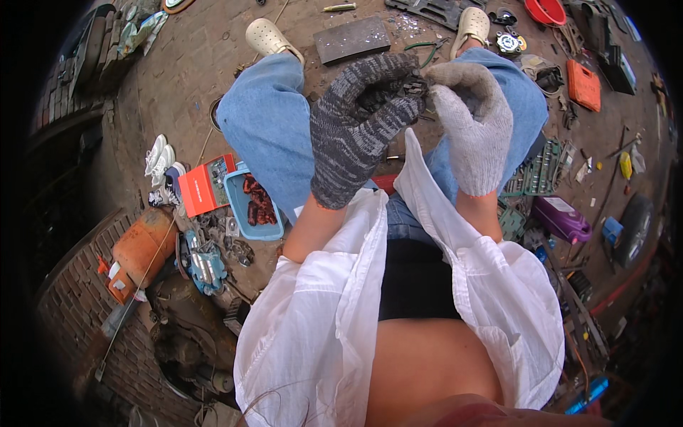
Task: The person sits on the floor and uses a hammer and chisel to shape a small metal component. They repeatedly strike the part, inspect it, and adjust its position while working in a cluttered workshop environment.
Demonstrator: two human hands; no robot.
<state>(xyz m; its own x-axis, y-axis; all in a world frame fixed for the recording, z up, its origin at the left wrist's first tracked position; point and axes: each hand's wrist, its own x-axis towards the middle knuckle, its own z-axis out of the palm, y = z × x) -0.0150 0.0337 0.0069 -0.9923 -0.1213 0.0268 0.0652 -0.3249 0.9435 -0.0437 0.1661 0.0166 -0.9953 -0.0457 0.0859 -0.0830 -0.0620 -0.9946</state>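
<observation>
My left hand (363, 128), in a dark grey knitted glove, is closed around a small dark metal part (415, 87) held up between my knees. Its thumb and forefinger cover most of the part, so its exact kind does not show. My right hand (475, 124), in a pale cotton glove, has thumb and fingertips pinched together against the part's right side. Whatever lies between those fingertips is too small to make out. Beyond my hands, a flat dark metal block (351, 40) lies on the ground, with green-handled pliers (427, 53) to its right.
At left are a blue basin (235, 206) with reddish-brown contents, a red box (202, 191) and an orange gas cylinder (148, 238). At right lie an orange case (583, 85), green socket trays (541, 171) and a purple bottle (562, 218). Tools and parts litter the brick ground.
</observation>
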